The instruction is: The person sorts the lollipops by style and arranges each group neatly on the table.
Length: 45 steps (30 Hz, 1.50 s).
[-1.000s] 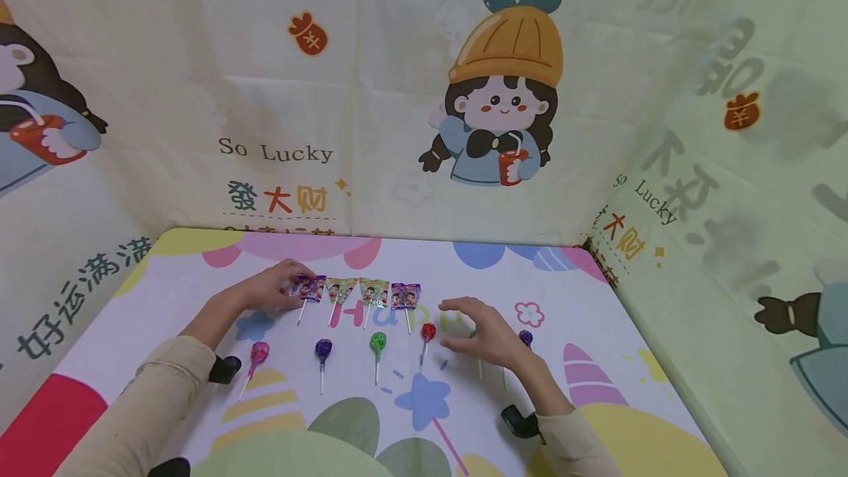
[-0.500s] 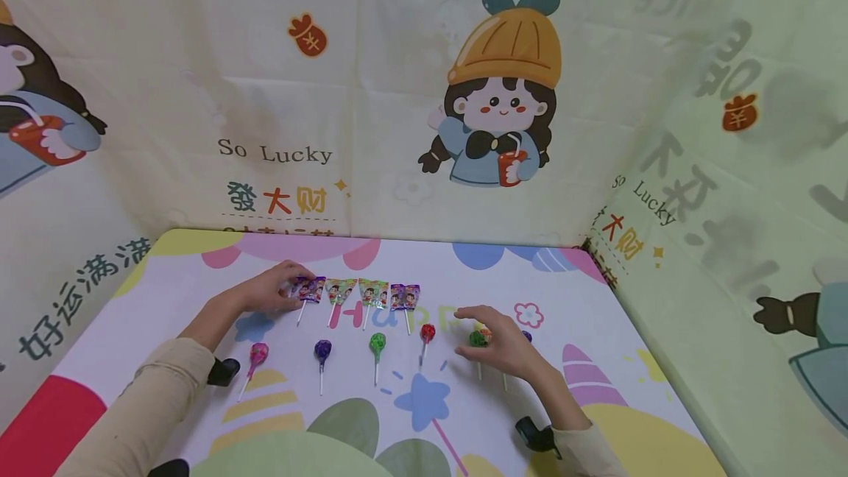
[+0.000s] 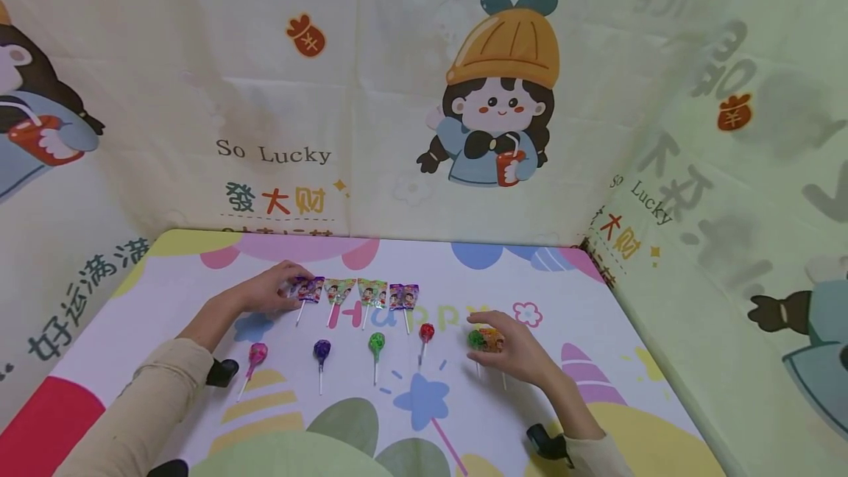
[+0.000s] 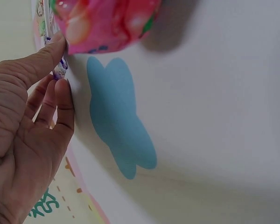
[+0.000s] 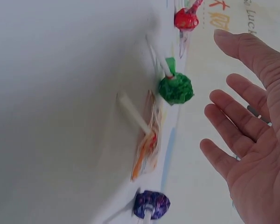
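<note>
Okay, left grip [image 3: 268, 290] pinches the leftmost purple-wrapped lollipop [image 3: 311, 290] in the far row on the desk [image 3: 417, 260] | right grip [image 3: 515, 346] is loose, holding nothing, just beside a green lollipop [image 5: 176, 88] and an orange-wrapped lollipop [image 5: 147, 147] | pink lollipop [image 3: 257, 353] and red lollipop [image 3: 427, 333] sit off to its left, sticks toward the person

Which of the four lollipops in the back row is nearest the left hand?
The leftmost purple one, right at the fingers of the left hand. The other purple one ends the row at right, beyond two green ones.
</note>
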{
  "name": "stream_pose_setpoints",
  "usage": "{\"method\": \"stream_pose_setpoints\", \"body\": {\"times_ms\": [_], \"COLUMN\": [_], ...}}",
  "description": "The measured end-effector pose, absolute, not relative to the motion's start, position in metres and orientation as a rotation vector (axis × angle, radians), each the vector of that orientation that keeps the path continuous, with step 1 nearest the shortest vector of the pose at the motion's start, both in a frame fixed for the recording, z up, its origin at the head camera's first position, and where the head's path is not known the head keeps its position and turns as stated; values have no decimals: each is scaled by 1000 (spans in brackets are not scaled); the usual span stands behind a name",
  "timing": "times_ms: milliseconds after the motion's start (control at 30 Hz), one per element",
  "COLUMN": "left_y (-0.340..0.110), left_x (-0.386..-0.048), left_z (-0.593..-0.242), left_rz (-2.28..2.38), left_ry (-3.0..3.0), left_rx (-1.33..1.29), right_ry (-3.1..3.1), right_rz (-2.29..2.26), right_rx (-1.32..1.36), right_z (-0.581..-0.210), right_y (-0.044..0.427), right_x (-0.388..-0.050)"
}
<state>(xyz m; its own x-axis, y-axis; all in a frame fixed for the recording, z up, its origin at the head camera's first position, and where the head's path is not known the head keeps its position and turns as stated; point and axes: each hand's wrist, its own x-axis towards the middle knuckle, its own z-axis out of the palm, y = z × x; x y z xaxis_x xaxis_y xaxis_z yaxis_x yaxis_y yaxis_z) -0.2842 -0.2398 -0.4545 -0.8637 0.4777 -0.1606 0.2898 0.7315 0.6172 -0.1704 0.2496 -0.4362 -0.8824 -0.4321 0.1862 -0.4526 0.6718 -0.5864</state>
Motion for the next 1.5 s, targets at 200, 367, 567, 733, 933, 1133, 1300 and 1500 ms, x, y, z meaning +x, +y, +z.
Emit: {"method": "stream_pose_setpoints", "body": {"times_ms": [200,367,567,733,933,1133,1300,1500], "left_y": [-241,-240,-240,-240,-240,-240,-240,-240], "left_x": [-285,-286,-286,-287,-288,-288,-287,-288], "left_z": [-455,-456,-454,-457,-456,-455,-454,-454], "left_rz": [868,866,861,857,838,857,856,845], "left_ry": [2622,2622,2617,2617,2631,2614,2604,2610], "left_rx": [610,627,611,617,631,615,602,589], "right_ry": [-2837,-2825,-2835,-2878,-2918,-2950,-2929,-3006], "right_rz": [1018,971,947,919,917,892,842,828], "right_rx": [749,751,778,768,772,801,898,865], "right_z": [-437,-440,-442,-442,-443,-447,-450,-449], "right_y": [260,270,280,288,293,296,297,297], "right_x": [-168,-165,-164,-164,-167,-170,-175,-179]}}
